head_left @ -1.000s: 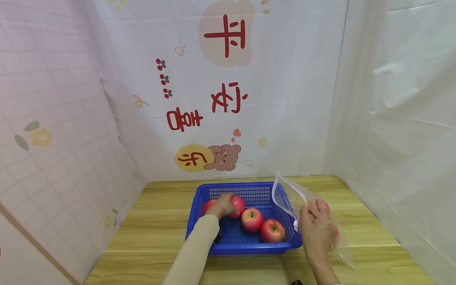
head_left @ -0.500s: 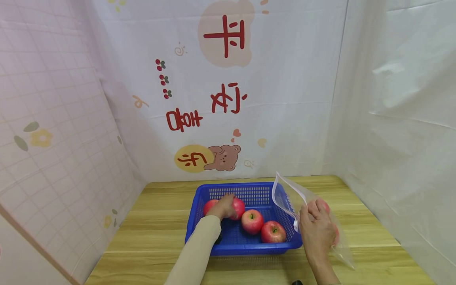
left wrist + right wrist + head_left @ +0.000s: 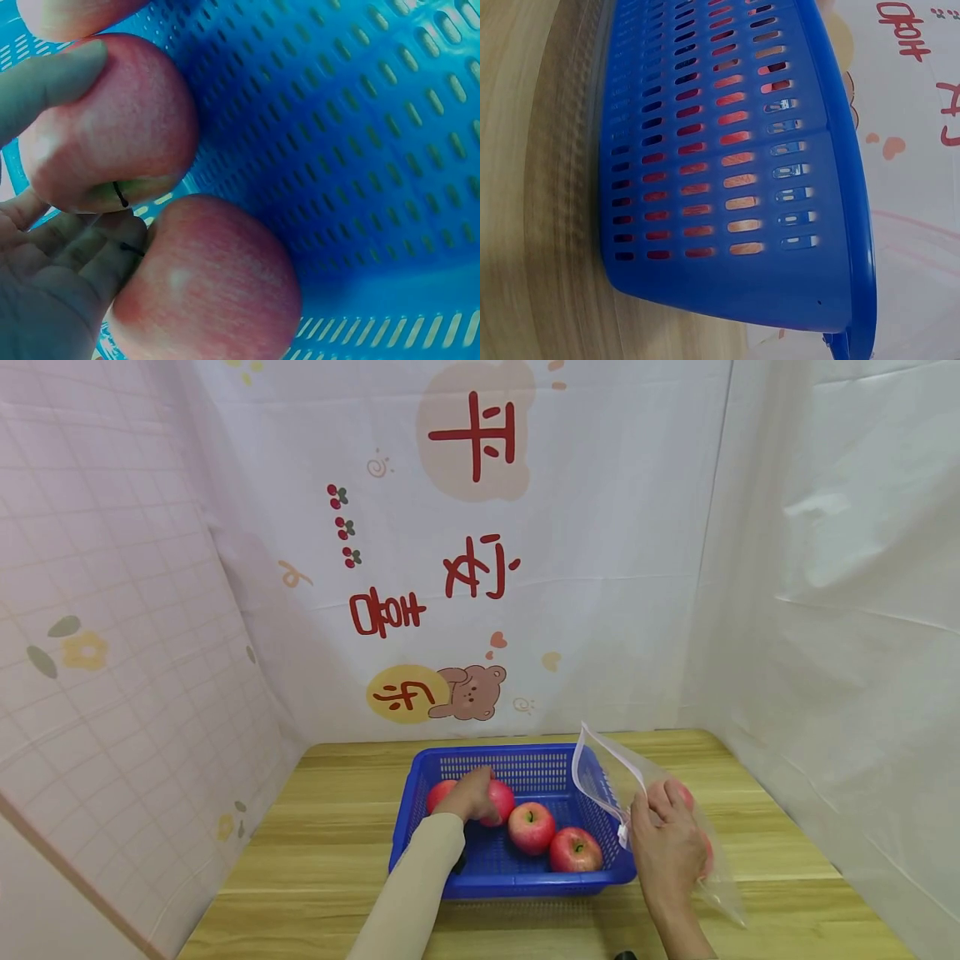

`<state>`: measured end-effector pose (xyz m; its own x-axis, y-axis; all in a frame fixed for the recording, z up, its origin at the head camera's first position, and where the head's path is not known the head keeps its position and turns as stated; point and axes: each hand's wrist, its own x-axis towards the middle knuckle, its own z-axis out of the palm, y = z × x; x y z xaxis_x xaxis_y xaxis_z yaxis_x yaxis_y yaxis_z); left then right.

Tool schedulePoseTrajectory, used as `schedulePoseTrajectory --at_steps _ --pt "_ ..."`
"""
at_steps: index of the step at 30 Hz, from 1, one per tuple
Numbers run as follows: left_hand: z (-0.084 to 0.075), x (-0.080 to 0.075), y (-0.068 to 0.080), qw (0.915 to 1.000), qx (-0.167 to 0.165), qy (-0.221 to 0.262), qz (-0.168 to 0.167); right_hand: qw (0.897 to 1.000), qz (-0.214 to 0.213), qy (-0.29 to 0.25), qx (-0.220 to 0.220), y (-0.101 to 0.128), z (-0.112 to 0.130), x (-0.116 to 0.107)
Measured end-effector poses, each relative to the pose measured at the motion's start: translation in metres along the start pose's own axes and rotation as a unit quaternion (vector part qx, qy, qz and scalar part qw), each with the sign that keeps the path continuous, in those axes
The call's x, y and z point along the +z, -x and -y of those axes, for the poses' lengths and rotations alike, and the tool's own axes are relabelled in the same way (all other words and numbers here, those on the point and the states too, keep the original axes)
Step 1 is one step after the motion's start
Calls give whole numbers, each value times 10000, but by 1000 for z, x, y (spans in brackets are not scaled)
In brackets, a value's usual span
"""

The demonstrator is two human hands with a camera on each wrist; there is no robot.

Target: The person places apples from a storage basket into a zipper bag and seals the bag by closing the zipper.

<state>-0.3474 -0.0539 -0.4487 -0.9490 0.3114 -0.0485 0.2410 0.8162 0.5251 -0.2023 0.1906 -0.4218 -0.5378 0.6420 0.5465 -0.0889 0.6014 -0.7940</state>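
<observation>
In the head view my left hand reaches into a blue plastic basket and grips a red apple. The left wrist view shows the thumb lying across that apple and fingers curled around its other side; a neighbouring apple sits close against them. Two more apples lie in the basket's right half, and another apple is partly hidden by the left hand. My right hand pinches a clear zip bag with apples inside, its mouth gaping toward the basket.
The basket stands on a wood-grain table with white printed cloth behind and at both sides. In the right wrist view the slotted basket wall fills the middle. A small black object shows at the front edge.
The left hand stays on its apple, which has shifted slightly toward me. The right hand and the bag have not visibly moved.
</observation>
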Motion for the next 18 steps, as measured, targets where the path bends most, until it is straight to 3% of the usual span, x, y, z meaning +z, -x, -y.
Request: schedulePoseTrajectory --at_steps 5,13,18 --pt "-2 -6 1 9998 110 -136 -36 10000 8 22 -38 0 1 1" --pt "-8 -21 6 9985 67 524 -169 9998 21 69 -169 1 2 1" --pt "-9 -26 6 9917 -222 1242 -251 9999 102 60 -33 1 2 1"
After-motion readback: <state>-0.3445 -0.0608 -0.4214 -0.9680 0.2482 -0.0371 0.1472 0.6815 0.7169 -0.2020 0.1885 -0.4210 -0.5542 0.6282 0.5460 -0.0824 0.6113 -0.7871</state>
